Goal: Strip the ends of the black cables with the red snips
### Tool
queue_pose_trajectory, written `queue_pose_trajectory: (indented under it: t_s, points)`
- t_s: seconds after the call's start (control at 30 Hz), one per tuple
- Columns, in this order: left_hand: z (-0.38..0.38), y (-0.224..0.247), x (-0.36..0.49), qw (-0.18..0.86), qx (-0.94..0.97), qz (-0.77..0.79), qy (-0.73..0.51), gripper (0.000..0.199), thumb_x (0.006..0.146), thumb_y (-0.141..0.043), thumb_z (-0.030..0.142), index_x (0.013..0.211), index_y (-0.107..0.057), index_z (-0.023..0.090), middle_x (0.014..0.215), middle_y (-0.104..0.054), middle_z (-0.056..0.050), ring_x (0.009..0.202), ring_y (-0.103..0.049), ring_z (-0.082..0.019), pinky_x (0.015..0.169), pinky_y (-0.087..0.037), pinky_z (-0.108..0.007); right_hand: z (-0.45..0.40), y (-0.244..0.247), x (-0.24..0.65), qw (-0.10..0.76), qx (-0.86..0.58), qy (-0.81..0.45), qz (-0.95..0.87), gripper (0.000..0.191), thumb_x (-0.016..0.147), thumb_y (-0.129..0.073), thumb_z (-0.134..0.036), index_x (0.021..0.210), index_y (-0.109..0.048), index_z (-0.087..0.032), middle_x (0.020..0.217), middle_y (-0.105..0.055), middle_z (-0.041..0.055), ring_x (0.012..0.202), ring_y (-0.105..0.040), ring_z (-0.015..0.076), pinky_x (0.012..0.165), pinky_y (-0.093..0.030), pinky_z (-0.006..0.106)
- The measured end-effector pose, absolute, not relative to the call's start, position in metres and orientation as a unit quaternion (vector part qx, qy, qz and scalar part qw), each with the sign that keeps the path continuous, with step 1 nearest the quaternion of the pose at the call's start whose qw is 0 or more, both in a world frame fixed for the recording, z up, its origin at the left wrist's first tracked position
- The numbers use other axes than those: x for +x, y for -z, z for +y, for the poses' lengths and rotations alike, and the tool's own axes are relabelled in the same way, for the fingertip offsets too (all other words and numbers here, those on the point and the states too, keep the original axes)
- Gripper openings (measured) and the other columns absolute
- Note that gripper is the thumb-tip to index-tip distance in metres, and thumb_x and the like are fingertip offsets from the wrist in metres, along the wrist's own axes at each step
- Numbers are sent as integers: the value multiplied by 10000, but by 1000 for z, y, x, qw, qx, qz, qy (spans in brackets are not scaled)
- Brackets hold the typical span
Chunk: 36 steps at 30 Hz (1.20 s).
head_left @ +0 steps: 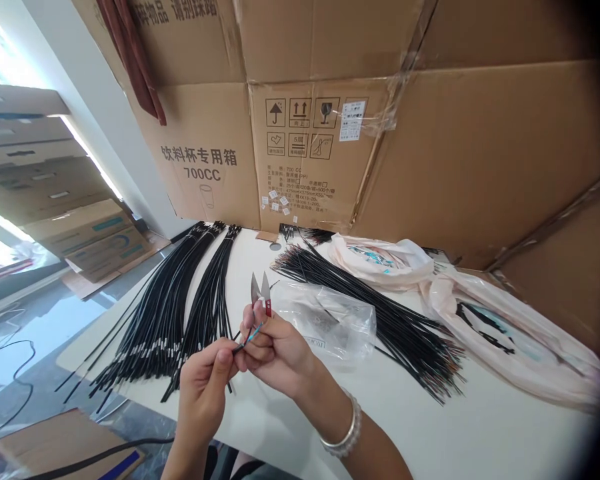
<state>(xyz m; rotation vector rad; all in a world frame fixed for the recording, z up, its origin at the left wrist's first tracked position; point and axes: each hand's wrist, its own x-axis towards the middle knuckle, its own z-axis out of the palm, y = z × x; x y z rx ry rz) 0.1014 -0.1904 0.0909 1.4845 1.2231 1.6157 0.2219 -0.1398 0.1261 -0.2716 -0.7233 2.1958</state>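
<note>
Between the fingertips of my left hand [207, 373] is a black cable [237, 348], pinched close to its end. Thin wires, one of them blue [254, 332], come out of that end and run into the fingers of my right hand [283, 353]. My right hand is closed around small snips [261, 290] with a red handle; their two pointed blades stick up past the fingers and stand apart. Both hands are close together over the front of the white table [410, 433]. The fingers of the right hand hide part of the wires and of the handle.
Bundles of black cables [165, 293] lie at the left, another cable bundle [380, 300] at the right. A clear plastic bag [325, 320] sits behind my hands. Two pale open bags [410, 260] lie at the back right. Large cardboard boxes [305, 53] form a wall behind.
</note>
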Motion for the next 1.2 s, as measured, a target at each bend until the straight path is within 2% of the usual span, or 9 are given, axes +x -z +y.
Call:
queue_pose_trajectory:
  t_s: [0.33,0.47,0.53,0.6,0.7,0.8,0.93,1.1,1.2]
  points:
    - [-191,-91,87,155,646,453,-595,251,889,-608,360,761,-738,187,652,-704,-50,546,-636,-155,504,-509,-224,-145,-127,211,351,-234,-848,-321,446,635,-838,-520,673,-591,-151,424,-349,-123,393,-228,16,433,-181,192]
    - [-195,-97,91,151,633,474,-593,287,917,-564,316,710,-706,178,600,-670,-31,510,-597,-131,476,-463,-207,-144,-129,221,468,-238,-772,-359,384,770,-750,-508,861,-661,-146,475,-226,-142,432,-103,27,432,-104,212]
    - [-196,-100,95,135,627,481,-598,291,917,-560,293,685,-693,179,603,-670,-25,517,-594,-123,482,-450,-200,-146,-133,229,545,-242,-694,-403,372,815,-710,-501,947,-680,-155,503,-246,-126,447,-126,39,430,-93,222]
    - [-197,-102,97,128,626,491,-593,290,912,-565,291,679,-694,177,599,-667,-19,494,-565,-110,468,-427,-198,-151,-138,235,575,-250,-623,-468,330,814,-713,-479,890,-684,-160,517,-320,-101,459,-202,45,432,-145,219]
    - [-197,-100,101,129,615,508,-589,300,907,-573,321,690,-711,169,569,-646,-9,438,-497,-93,420,-381,-195,-165,-144,236,598,-283,-546,-514,342,795,-728,-424,643,-544,-180,535,-375,-73,482,-259,55,436,-206,213]
    - [-198,-97,109,133,570,524,-619,319,913,-575,367,708,-708,161,499,-574,14,418,-471,-86,405,-370,-185,-184,-140,227,634,-295,-517,-494,423,836,-679,-387,598,-377,-211,516,-306,-84,464,-209,58,411,-205,208]
    - [-198,-93,119,140,510,538,-656,374,936,-542,421,697,-659,157,493,-531,19,442,-477,-87,434,-389,-184,-200,-122,210,659,-293,-519,-459,372,846,-674,-398,637,-429,-213,542,-322,-78,465,-215,60,416,-249,208]
    - [-196,-87,121,232,482,479,-696,481,918,-530,523,606,-565,159,456,-418,36,391,-337,-69,382,-276,-202,-181,-107,208,621,-294,-605,-404,400,798,-688,-547,700,-551,-185,498,-300,-100,425,-210,48,394,-214,208]
    - [-198,-88,121,274,496,466,-679,496,898,-557,532,574,-560,156,448,-396,34,388,-306,-65,374,-235,-209,-161,-116,217,613,-293,-604,-417,406,769,-712,-545,694,-567,-173,488,-328,-101,427,-235,45,404,-222,207]
